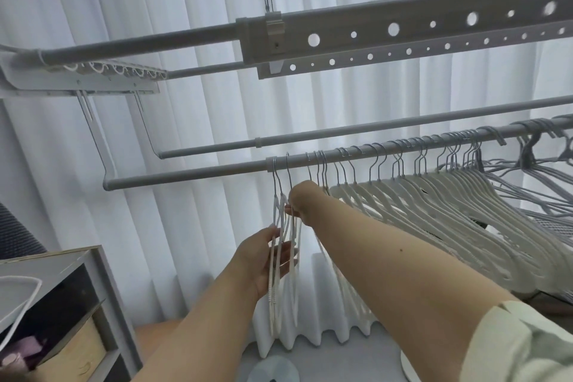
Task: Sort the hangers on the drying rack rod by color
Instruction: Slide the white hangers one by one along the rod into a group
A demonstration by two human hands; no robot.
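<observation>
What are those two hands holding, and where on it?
Both hold white hangers hung at the rod's left end. The left hand grips their lower side arms; the right hand pinches them near the necks.

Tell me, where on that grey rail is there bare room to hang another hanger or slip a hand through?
The grey metal rod is bare from its left end cap to the two white plastic hangers that the left hand and right hand hold. Small gaps sit just right of them. Farther right, the packed white hangers and grey wire hangers leave no room.
</observation>
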